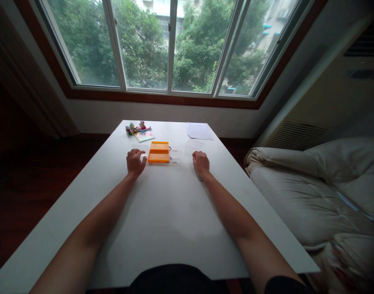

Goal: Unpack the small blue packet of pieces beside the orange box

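Observation:
An orange plastic case [159, 157] with a raised back part lies between my hands on the white table. My left hand [135, 162] rests just left of it, thumb and fingers apart, with nothing plainly held. Behind that hand is a clear plastic piece [140, 147]. Farther right, my right hand [201, 162] rests on the table with its fingers curled in. A thin dark object [199, 177] shows under its heel; how it is held is hidden. Just beyond the right fingers stands a clear box-like piece [194, 145]. Small see-through items [175, 157] lie right of the case.
Small colourful toy figures [131, 129] and a pastel card [145, 136] lie at the table's far left. White paper sheets [199, 131] are at the far right. A window [170, 49] rises behind the white table [162, 228]; a padded sofa [287, 196] stands to the right.

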Tool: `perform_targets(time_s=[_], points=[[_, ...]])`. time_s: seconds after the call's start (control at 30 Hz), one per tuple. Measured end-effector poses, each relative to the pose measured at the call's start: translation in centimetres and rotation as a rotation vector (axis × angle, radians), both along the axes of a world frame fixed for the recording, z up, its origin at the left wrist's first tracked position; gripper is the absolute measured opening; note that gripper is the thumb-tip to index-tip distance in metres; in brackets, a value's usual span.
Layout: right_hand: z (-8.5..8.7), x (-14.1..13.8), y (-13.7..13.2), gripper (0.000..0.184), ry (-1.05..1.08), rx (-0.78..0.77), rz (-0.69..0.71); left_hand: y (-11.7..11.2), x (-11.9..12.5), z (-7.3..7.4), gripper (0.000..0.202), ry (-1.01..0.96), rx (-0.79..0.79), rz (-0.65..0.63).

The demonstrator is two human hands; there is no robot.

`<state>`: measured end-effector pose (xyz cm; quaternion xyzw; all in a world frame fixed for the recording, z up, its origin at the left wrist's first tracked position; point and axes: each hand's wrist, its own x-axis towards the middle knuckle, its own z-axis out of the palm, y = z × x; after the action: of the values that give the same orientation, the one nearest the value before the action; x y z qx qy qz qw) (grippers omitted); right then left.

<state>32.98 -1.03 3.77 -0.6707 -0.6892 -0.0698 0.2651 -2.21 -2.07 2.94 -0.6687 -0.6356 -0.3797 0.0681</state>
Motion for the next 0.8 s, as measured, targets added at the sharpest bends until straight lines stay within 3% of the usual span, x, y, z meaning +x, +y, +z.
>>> perform_targets(time_s=[0.1, 0.3, 0.8], points=[[-0.1, 0.4, 0.0, 0.020, -0.046, -0.065, -0.015, 0.5, -0.8, -0.4, 0.030, 0.035, -0.073, 0.043], [-0.2, 0.0, 0.3, 0.023, -0.115, -0.213, 0.081, 0.5, -0.6, -0.7, 0.028, 0.122, -0.116, -0.027], [0.5, -2.3, -0.8, 0.036, -0.217, -0.245, 0.253, 1.5, -0.8, -2.3, 0.033, 0.186, -0.142, -0.131]])
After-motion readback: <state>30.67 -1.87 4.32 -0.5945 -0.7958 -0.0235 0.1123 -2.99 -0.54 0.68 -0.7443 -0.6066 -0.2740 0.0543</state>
